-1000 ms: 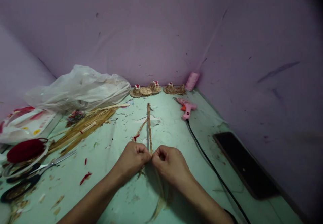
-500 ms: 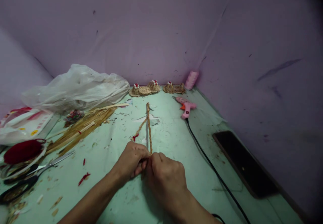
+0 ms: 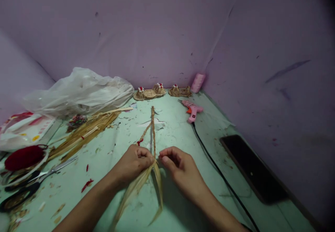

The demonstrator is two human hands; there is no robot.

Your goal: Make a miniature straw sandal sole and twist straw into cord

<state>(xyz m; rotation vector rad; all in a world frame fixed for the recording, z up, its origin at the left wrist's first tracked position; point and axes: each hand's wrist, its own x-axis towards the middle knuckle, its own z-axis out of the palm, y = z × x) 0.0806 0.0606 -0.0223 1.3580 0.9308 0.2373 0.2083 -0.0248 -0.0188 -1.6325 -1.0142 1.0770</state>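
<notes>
A thin braided strand [image 3: 153,134] runs down the green table from a small pin, with a shorter braid [image 3: 145,131] branching off to its left and tied with red yarn. At the lower end of the long braid, my left hand [image 3: 138,160] pinches it where loose pale fibers [image 3: 158,183] fan out toward me. Just right of that spot is my right hand [image 3: 176,162], its thumb and index finger curved with a small gap between them and nothing visible there.
Scissors [image 3: 39,181], red yarn [image 3: 24,158], dried fibers [image 3: 86,134] and a plastic bag [image 3: 81,89] lie left. Small woven slippers [image 3: 150,93] and a pink spool [image 3: 198,82] stand behind. A glue gun [image 3: 193,110] with its cord and a phone [image 3: 253,169] are right.
My right hand has come off the braid and moved slightly right, its fingers parting. The loose fibers, hidden before, now show below my left hand, which keeps its pinch.
</notes>
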